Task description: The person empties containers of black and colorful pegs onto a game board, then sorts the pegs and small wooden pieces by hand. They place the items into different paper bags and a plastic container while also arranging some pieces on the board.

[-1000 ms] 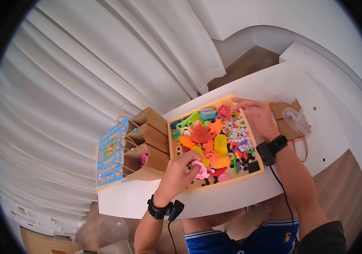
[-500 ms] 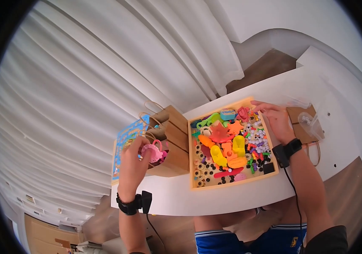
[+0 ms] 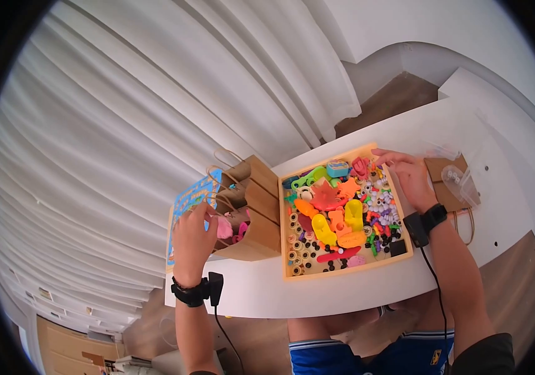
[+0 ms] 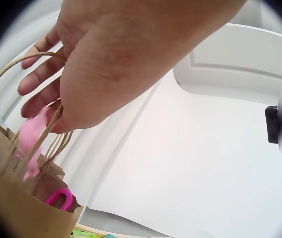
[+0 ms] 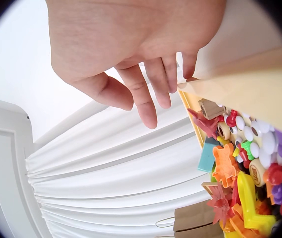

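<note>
Over the nearest brown paper bag (image 3: pixel 256 236), the left hand (image 3: pixel 194 244) has its fingers loosely spread. A pink frilly piece (image 3: pixel 224 227) is just below them at the bag's mouth; in the left wrist view the pink piece (image 4: pixel 31 139) looks blurred, beside the thumb and behind a bag handle (image 4: pixel 44 133). A magenta piece (image 4: pixel 60 198) shows inside the bag. The right hand (image 3: pixel 410 181) rests its fingertips at the far right corner of the wooden tray (image 3: pixel 283 250); in the right wrist view the right hand (image 5: pixel 136 54) holds nothing.
Small colourful toy pieces (image 3: pixel 327 197) fill the tray. More paper bags (image 3: pixel 261 172) stand left of it, with a blue printed box (image 3: pixel 183 203) behind. On the right lie a flat paper bag (image 3: pixel 449 194) and a clear plastic container (image 3: pixel 467 187).
The left hand has carried the pink piece left from the tray to the bag, then parted its fingers from it, and the piece now sits lower. The right hand has stayed at the tray's corner.
</note>
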The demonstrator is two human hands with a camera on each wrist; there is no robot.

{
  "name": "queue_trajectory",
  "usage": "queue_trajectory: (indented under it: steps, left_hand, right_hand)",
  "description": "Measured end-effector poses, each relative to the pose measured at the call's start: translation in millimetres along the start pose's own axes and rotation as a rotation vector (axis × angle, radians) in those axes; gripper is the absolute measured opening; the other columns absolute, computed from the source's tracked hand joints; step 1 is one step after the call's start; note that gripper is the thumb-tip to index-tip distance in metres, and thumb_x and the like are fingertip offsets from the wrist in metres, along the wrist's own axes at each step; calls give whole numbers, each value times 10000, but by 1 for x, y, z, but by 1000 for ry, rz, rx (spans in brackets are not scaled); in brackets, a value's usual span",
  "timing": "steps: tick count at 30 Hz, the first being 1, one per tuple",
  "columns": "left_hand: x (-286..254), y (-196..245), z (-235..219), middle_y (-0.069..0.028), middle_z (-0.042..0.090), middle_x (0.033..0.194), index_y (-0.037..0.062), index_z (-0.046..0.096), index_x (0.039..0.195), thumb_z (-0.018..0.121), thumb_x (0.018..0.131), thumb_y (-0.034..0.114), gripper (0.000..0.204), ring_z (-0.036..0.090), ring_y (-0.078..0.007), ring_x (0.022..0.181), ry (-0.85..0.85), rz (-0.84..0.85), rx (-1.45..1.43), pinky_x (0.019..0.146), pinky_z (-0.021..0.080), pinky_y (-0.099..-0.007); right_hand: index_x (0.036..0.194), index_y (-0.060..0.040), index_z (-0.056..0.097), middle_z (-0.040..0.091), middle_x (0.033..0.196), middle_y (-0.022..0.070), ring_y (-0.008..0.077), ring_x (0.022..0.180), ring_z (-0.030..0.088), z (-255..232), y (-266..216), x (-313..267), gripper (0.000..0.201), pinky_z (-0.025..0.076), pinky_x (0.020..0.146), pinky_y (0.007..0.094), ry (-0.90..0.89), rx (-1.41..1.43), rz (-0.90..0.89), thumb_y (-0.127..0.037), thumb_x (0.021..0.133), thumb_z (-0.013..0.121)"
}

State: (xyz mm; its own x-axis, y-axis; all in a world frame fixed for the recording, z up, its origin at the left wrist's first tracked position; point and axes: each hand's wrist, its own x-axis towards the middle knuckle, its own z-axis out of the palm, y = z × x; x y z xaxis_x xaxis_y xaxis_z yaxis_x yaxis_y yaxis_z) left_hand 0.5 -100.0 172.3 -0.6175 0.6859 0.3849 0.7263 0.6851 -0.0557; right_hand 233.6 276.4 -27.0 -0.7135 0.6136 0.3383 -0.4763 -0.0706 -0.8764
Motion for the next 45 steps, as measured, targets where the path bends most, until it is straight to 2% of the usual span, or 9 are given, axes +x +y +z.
queue_trajectory:
  steps: [6,8,11,13,19,22,28,35,45]
  left_hand:
    - [-5,23,-1,-126,692,848,78,685,966,680,901,109,72,667,-353,839,110,142,-65,737,514,-455]
    - [-14,44,0,-130,674,852,57,673,951,690,873,53,79,649,-340,828,123,318,-168,736,503,-458]
    - [-34,78,19,-134,695,897,45,678,965,713,849,39,121,668,-352,898,-20,485,-295,796,528,-455]
    - [-46,104,36,-132,698,927,36,682,961,736,869,64,111,690,-322,832,-155,541,-477,741,545,-420]
    - [-51,150,86,-132,703,995,69,678,1089,734,894,139,215,687,-345,932,-479,644,-573,781,545,-433]
    - [-42,164,94,-114,694,1021,84,662,1051,681,943,193,155,682,-337,983,-628,705,-621,792,543,-447]
    - [-33,174,102,-108,717,966,83,700,1038,717,926,230,185,701,-324,917,-747,729,-534,759,546,-437]
    - [-34,172,109,-101,708,937,78,680,1005,703,930,206,150,704,-326,905,-735,765,-560,746,548,-436]
    - [-36,169,110,-109,637,1083,100,622,1131,691,931,179,226,678,-351,990,-646,733,-513,790,542,-448]
  right_hand:
    - [1032,22,767,667,1381,177,269,1363,530,-1,1,0,315,305,1214,378,5,-39,-14,-127,871,541]
    - [1032,15,770,665,1383,177,270,1361,533,-2,2,0,315,304,1215,381,-2,-40,-16,-132,870,542]
    - [1032,8,773,666,1381,178,270,1362,532,3,-5,-1,314,296,1220,386,1,-37,-3,-134,868,546]
    - [1031,7,774,666,1381,178,269,1368,529,1,-3,0,311,289,1225,388,-3,-35,4,-132,866,550]
    - [1033,6,776,666,1384,178,271,1388,517,-2,2,2,300,280,1232,388,-4,-18,15,-127,859,571]
    - [1032,7,778,668,1382,177,273,1387,519,-2,1,2,299,288,1229,388,3,-22,23,-127,860,573]
    - [1026,3,782,673,1377,172,271,1374,527,1,-2,1,302,296,1223,388,10,-17,20,-133,865,565]
    - [1047,34,757,666,1368,193,277,1364,536,-1,0,1,288,329,1213,397,-1,8,12,-62,886,539]
    - [1057,34,754,670,1366,186,274,1376,527,-3,-1,1,292,314,1222,395,-6,-23,12,-53,888,533]
